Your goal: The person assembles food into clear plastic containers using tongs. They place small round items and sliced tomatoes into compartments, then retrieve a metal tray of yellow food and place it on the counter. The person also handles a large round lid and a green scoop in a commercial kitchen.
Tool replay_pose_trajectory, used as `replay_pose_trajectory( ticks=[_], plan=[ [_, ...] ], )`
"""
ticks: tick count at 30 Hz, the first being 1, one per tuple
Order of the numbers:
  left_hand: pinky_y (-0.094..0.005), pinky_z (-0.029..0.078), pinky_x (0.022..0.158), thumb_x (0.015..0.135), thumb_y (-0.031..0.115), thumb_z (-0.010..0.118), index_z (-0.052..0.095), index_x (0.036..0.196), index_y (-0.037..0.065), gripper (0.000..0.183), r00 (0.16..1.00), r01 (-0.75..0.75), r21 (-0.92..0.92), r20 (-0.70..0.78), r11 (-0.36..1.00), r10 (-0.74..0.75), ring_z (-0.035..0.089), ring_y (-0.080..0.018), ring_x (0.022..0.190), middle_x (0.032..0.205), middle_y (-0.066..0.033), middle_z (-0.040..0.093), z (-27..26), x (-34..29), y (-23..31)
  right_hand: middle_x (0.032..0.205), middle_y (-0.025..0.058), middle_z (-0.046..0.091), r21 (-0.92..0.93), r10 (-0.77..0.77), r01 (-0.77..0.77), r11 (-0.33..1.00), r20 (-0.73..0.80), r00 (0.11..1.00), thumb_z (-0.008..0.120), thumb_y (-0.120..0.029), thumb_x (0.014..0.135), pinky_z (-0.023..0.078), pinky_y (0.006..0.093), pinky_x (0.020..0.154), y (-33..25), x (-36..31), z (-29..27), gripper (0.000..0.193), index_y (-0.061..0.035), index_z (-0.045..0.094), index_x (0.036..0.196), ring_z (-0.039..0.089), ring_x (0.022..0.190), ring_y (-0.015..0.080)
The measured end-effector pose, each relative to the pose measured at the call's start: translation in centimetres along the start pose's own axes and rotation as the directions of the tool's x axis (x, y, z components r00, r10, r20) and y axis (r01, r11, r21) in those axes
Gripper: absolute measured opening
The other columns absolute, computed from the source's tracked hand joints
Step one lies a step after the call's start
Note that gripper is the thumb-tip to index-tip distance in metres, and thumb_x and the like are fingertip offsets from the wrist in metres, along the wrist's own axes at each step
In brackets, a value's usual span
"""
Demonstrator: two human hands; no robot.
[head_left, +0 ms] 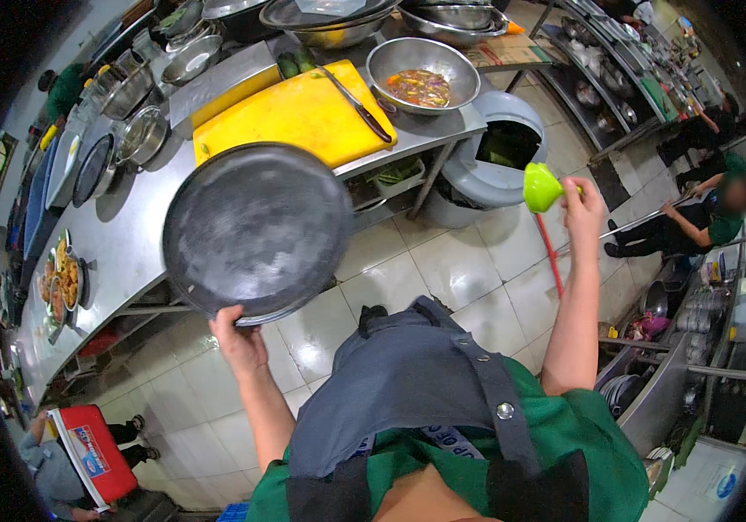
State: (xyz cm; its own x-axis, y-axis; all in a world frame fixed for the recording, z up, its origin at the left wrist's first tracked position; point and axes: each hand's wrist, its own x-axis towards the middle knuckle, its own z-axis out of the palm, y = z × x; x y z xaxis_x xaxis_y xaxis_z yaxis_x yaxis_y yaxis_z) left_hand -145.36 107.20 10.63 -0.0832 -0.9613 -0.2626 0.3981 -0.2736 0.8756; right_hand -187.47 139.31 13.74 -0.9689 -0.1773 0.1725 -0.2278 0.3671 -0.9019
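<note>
My left hand (242, 344) grips the near rim of a large round black tray (255, 230), thumb on top. The tray is held out flat by the counter's edge and covers part of that edge. Off to the right, my right hand (582, 213) is closed on the narrow end of a bright green funnel-shaped thing (542, 187), its wide part pointing left. Beyond the tray, a yellow cutting board (277, 113) lies on the counter, with a dark-handled knife (357, 106) across its right part.
Right of the board, a steel bowl (382, 65) holds chopped food in liquid. A grey bin (499, 113) stands past the steel counter's (129, 261) end. Plated food (64, 283) sits at the left. One person (712, 217) holds a pole; another carries a red cooler box (94, 452).
</note>
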Motion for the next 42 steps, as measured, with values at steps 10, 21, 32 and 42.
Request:
replay_pose_trajectory(
  ticks=[10,21,32,42],
  plan=[
    [-0.0336,0.048,0.079,0.075,0.013,0.060,0.057,0.107,-0.004,0.037,0.940,-0.217,-0.133,-0.295,0.967,0.171,0.058,-0.0219,0.094,0.108,-0.0115,0.059,-6.6,3.1,3.3,0.091,0.0190,0.067,-0.540,-0.405,0.349,0.766,0.017,0.914,0.057,-0.024,0.091,0.049,0.0456,0.074,1.4,13.2,10.8,0.021,-0.0049,0.065,0.094,0.063,0.086,0.0394],
    [-0.0310,0.049,0.073,0.076,0.012,0.059,0.057,0.104,-0.003,0.032,0.947,-0.157,-0.102,-0.299,0.982,0.120,0.059,-0.0205,0.087,0.103,-0.0110,0.060,1.0,6.2,3.9,0.093,0.0193,0.067,-0.498,-0.353,0.352,0.792,0.096,0.931,0.056,-0.026,0.093,0.049,0.0456,0.075,6.2,20.9,17.4,0.021,-0.0069,0.064,0.097,0.063,0.087,0.0397],
    [-0.0298,0.049,0.065,0.077,0.010,0.059,0.058,0.093,0.003,0.018,0.910,-0.277,-0.176,-0.364,0.944,0.199,0.059,-0.0174,0.078,0.093,-0.0056,0.060,4.9,7.5,3.2,0.093,0.0220,0.067,-0.504,-0.174,0.308,0.807,0.295,0.939,0.054,-0.026,0.093,0.048,0.0474,0.077,5.9,23.0,16.4,0.024,-0.0051,0.064,0.098,0.063,0.089,0.0418],
    [-0.0255,0.038,0.052,0.076,0.010,0.058,0.055,0.083,0.006,0.008,0.869,-0.328,-0.201,-0.448,0.923,0.211,0.053,-0.0136,0.065,0.082,-0.0028,0.058,6.7,9.1,3.9,0.085,0.0208,0.068,-0.538,-0.278,0.485,0.690,0.421,0.863,0.056,-0.027,0.094,0.049,0.0434,0.069,5.9,22.6,15.8,0.025,-0.0032,0.063,0.094,0.065,0.078,0.0372]
  ],
)
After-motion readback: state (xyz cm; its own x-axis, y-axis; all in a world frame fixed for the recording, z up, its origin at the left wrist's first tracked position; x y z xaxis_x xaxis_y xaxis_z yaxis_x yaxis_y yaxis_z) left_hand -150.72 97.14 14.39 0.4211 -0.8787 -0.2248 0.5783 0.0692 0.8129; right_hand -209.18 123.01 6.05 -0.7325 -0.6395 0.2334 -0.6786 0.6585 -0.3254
